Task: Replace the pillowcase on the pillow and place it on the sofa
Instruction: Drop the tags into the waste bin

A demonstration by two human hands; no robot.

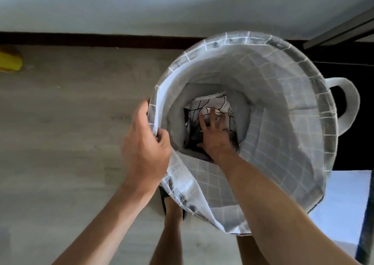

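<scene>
On the pale wood floor (60,133), the left hand (144,143) grips the laundry basket (283,102) rim while the right hand (214,131) presses flat-fingered on the patterned pillowcase (212,104) at the bottom — likely dropping off or fetching it — next, withdraw the arm.

The laundry basket (263,66) mouth gapes wide; fabric walls narrow downward, where the right hand (214,131) fills the bottom.

The left hand (144,143) holds the rim of a big grey checked laundry basket (283,94). The right hand (214,131) reaches deep inside, fingers spread flat on a white cloth with black lines (219,104). The basket stands on a pale wood floor (70,112).
</scene>
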